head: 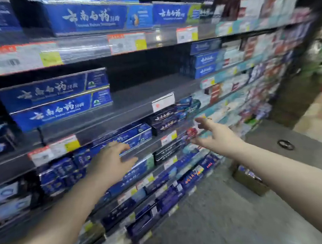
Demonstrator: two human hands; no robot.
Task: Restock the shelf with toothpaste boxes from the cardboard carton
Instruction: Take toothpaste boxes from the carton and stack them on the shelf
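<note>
Spread and empty were left hand, right hand; I saw stacked toothpaste boxes lying lengthwise along shelf.

The left hand and right hand are bare, the forearms bare too; outlines are blurred. A thin ring perhaps sits on one right finger.

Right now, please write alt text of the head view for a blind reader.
The left hand and right hand reach out empty toward shop shelves. The middle shelf holds two stacked blue toothpaste boxes with bare space beside them; a cardboard carton stands on the floor at right.
</note>
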